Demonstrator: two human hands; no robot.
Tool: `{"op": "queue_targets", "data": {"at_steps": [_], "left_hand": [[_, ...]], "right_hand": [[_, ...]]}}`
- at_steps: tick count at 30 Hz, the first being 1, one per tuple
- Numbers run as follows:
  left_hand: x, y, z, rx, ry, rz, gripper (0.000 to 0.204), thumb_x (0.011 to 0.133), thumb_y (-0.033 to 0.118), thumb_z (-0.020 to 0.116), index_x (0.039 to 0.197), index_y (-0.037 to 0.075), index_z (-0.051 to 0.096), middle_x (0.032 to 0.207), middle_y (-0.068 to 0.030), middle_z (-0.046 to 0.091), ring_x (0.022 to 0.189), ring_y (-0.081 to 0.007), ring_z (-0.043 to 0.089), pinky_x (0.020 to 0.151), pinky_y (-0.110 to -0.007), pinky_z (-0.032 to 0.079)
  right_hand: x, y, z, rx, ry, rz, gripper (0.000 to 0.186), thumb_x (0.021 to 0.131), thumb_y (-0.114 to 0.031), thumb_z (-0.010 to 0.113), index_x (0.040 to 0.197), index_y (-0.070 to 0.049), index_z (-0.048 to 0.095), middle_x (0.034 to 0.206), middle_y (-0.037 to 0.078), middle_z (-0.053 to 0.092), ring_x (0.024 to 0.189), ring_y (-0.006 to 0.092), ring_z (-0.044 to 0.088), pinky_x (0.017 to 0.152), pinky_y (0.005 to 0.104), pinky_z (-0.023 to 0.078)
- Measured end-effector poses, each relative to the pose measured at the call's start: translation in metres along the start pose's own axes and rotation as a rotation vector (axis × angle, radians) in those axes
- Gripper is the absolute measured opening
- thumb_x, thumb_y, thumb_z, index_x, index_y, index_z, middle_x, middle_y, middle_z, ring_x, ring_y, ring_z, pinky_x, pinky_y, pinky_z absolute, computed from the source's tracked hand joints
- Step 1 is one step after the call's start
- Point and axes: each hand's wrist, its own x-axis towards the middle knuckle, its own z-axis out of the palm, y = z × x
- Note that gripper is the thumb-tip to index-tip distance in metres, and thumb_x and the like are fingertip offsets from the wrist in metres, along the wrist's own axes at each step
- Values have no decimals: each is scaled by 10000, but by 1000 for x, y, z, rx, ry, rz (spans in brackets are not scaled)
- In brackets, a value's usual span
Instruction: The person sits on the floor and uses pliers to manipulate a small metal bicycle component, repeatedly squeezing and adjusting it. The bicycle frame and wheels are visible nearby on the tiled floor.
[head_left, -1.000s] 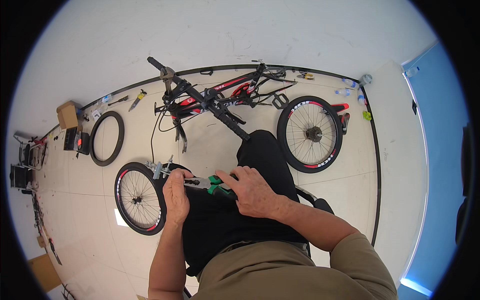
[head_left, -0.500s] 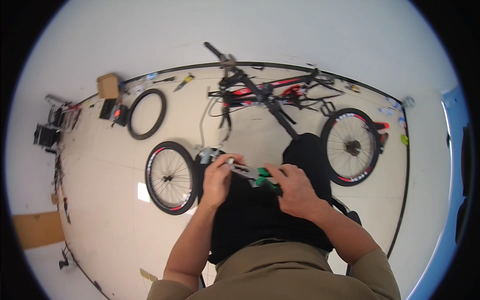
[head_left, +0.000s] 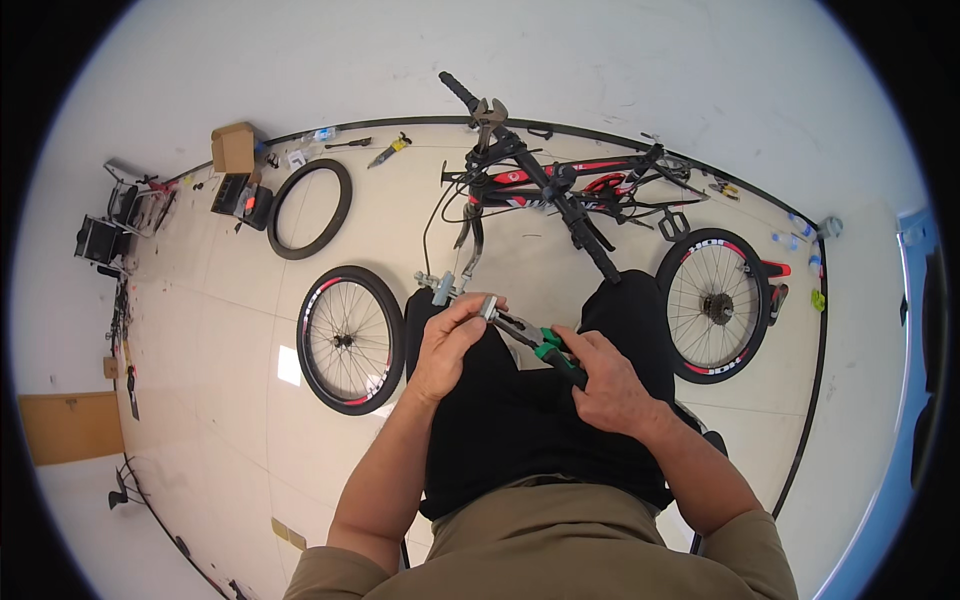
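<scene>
Between the fingertips of my left hand [head_left: 446, 350] is a small silver metal piece [head_left: 489, 308], its exact kind hard to make out. My right hand [head_left: 612, 385] grips pliers [head_left: 548, 346] with green and black handles. The pliers' jaws point up and left, reaching to the metal piece; whether they bite on it cannot be told. Both hands are above my lap. Just beyond my left hand, by my left knee, there is a grey clamp-like metal part [head_left: 443, 288]. Ahead lies a black and red bicycle frame [head_left: 545, 195] with its handlebar [head_left: 565, 205] extending toward my right knee.
A bicycle wheel [head_left: 343, 341] is beside my left leg, and another with a cog cluster [head_left: 717, 308] beside my right. Farther left are a loose tyre [head_left: 345, 195], an opened cardboard box [head_left: 233, 150] and a yellow-handled tool [head_left: 389, 150]. Plastic bottles [head_left: 785, 241] lie by the right wall.
The pliers have tilted, with their handles now lower toward the right, and both hands sit slightly farther apart. The whole view has shifted a little.
</scene>
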Motion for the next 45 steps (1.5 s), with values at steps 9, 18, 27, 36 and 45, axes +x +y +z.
{"op": "queue_targets", "data": {"at_steps": [9, 18, 27, 36, 45], "left_hand": [[-2, -6, 1, 14, 32, -10, 375, 991, 167, 552, 1263, -81, 623, 1161, -111, 638, 1135, -199, 571, 1056, -336, 388], [-1, -4, 7, 101, 78, 21, 307, 1006, 107, 550, 1232, -78, 645, 1120, -97, 650, 1078, -184, 599, 1013, -321, 432], [3, -2, 13, -152, 254, -93, 271, 977, 85, 556, 1140, -97, 672, 1034, -109, 669, 947, -195, 616, 922, -324, 466], [1, 4, 30, -410, 302, -30, 257, 936, 77, 551, 1081, -87, 687, 1062, -132, 673, 1007, -230, 603, 961, -400, 458], [-2, -3, 38, -429, 294, -59, 270, 927, 66, 543, 1109, -80, 680, 1039, -143, 689, 919, -210, 633, 877, -339, 495]], "right_hand": [[1, 1, -2, 89, -90, 41, 709, 751, 48, 613, 1430, -79, 456, 1100, 205, 560, 1033, 392, 580, 928, 455, 479], [0, 0, -3, 8, -31, -11, 679, 772, 72, 586, 1428, -56, 461, 1101, 194, 553, 993, 381, 579, 876, 417, 484], [2, 13, 2, 316, -122, 100, 650, 784, 88, 522, 1424, -8, 457, 1098, 222, 594, 996, 389, 610, 896, 417, 494], [4, 7, 19, 586, 281, 4, 281, 837, 95, 574, 1101, 1, 587, 874, 67, 597, 799, 155, 584, 759, 296, 484], [45, -24, 65, 1224, 276, 372, 154, 946, -131, 642, 1028, -1, 647, 813, 57, 631, 704, 163, 610, 607, 258, 437]]}}
